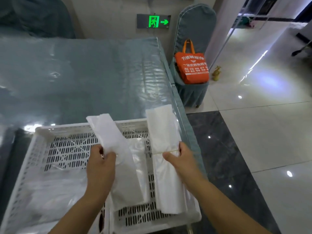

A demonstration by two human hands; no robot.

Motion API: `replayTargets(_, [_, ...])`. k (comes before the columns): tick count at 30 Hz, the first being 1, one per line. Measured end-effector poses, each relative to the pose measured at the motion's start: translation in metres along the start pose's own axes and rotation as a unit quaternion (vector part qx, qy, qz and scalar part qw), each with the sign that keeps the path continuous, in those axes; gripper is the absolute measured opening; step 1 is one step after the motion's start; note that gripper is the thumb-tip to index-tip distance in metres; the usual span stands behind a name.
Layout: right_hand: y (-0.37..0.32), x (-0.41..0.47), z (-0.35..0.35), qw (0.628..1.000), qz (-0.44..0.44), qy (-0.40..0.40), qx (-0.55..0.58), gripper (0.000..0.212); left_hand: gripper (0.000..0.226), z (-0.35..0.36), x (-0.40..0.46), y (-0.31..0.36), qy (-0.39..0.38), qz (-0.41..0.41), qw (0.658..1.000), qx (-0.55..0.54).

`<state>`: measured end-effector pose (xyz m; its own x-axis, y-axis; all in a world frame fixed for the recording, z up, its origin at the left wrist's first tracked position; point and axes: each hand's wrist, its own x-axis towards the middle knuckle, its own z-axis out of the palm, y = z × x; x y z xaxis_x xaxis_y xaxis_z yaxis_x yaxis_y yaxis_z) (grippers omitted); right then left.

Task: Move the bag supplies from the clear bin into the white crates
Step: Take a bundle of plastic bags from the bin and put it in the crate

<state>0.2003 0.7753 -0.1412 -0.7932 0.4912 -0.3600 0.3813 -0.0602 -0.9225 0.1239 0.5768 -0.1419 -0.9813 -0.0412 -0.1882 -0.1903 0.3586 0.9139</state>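
Two white perforated crates stand side by side on the table: the left crate (22,179) and the right crate (135,125). My left hand (99,168) grips a bundle of white plastic bags (111,137) above the right crate. My right hand (180,159) pinches a second bundle of white bags (162,130), tied with a rubber band, over that crate's right side. Clear and white bags (55,188) lie on the floor of both crates. The clear bin is out of view.
The table (76,73) is covered with teal cloth under clear plastic. Its right edge runs just beside the right crate. A covered chair (192,92) with an orange tote bag (192,66) stands on the glossy tiled floor to the right.
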Motion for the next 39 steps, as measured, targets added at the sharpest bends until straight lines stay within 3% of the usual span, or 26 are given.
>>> replayTargets(3, [0.003,-0.003,0.010,0.999,-0.013,-0.037,0.000,0.024,0.011,-0.008,0.003,0.001,0.018,0.001,1.000,-0.021])
replayTargets(8, [0.022,0.006,0.019,0.995,0.065,-0.072,-0.027,0.020,0.011,-0.006,0.004,0.004,-0.002,0.001,1.000,-0.027])
replayTargets(13, [0.049,0.011,0.018,0.991,0.095,0.000,-0.094,0.016,0.014,-0.002,0.001,0.004,-0.033,0.005,0.999,-0.033])
replayTargets(16, [0.053,0.006,0.022,0.985,0.027,0.027,-0.168,0.031,0.017,-0.001,0.001,0.005,-0.041,0.006,0.999,-0.035])
replayTargets(18, [0.055,-0.001,0.024,0.936,-0.054,0.050,-0.343,0.054,0.016,-0.001,0.000,0.006,-0.050,0.006,0.998,-0.037])
replayTargets(20, [0.057,-0.008,0.027,0.831,-0.169,0.069,-0.525,0.072,0.015,-0.002,-0.001,0.006,-0.057,0.003,0.998,-0.040])
replayTargets(22, [0.059,-0.013,0.032,0.749,-0.231,0.054,-0.618,0.073,0.014,-0.002,-0.002,0.006,-0.060,0.002,0.997,-0.040])
replayTargets(23, [0.061,-0.016,0.036,0.735,-0.230,0.019,-0.638,0.070,0.013,-0.002,-0.002,0.006,-0.061,0.001,0.997,-0.039])
replayTargets(26, [0.070,-0.016,0.045,0.736,-0.185,-0.068,-0.648,0.075,0.013,-0.001,-0.004,0.006,-0.067,0.000,0.997,-0.032])
replayTargets(29, [0.076,-0.010,0.044,0.723,-0.170,-0.074,-0.665,0.084,0.013,-0.002,-0.005,0.004,-0.070,0.002,0.997,-0.026])
replayTargets(36, [0.076,-0.004,0.030,0.755,-0.205,-0.071,-0.619,0.083,0.013,0.001,-0.010,0.004,-0.078,-0.011,0.997,-0.026])
replayTargets(39, [0.068,-0.009,0.022,0.777,-0.224,-0.084,-0.582,0.073,0.013,0.005,-0.014,0.008,-0.092,0.000,0.996,-0.019])
